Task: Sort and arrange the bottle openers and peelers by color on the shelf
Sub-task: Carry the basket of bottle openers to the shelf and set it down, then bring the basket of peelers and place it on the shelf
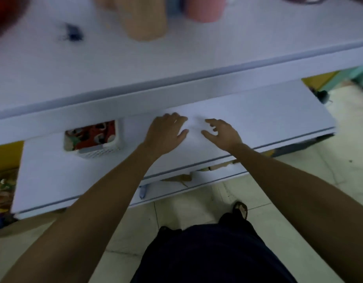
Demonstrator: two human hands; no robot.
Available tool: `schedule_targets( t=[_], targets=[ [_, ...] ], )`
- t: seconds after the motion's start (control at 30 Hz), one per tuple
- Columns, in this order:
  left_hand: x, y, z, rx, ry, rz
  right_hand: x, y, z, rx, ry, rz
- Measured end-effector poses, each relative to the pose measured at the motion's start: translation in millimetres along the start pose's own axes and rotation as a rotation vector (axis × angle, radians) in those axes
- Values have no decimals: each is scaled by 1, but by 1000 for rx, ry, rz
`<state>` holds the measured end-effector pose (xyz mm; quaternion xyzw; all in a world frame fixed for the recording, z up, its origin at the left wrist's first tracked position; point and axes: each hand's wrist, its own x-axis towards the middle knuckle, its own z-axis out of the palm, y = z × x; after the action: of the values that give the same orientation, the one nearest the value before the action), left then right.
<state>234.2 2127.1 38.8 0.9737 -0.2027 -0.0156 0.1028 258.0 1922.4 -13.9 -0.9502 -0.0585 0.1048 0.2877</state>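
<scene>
A white perforated basket (99, 153) stands on the white middle shelf (258, 117), left of my hands, partly tucked under the shelf above. It holds several red, green and cream items, blurred, so I cannot tell openers from peelers. My left hand (166, 133) hovers over the bare shelf with its fingers loosely bent and nothing in it. My right hand (220, 132) is a short way to its right, fingers spread and relaxed, also holding nothing. The whole view is motion-blurred.
The upper shelf (217, 48) carries a tan cup (145, 19), a pink cup (205, 9) and a small dark object (73, 34). A lower shelf edge (197, 185) juts below with torn brown patches. Tiled floor and my sandalled foot (241, 209) lie underneath.
</scene>
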Motion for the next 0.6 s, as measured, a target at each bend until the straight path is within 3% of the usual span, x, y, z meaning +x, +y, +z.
schedule_targets(
  t=[0.27, 0.5, 0.6],
  targets=[
    [143, 217, 47, -21, -83, 369, -55, 187, -144, -174, 239, 171],
    [275, 435, 68, -71, 14, 585, -151, 348, -291, -242, 453, 461],
    [317, 529, 70, -71, -30, 683, -196, 397, -325, -211, 535, 618]
  ],
)
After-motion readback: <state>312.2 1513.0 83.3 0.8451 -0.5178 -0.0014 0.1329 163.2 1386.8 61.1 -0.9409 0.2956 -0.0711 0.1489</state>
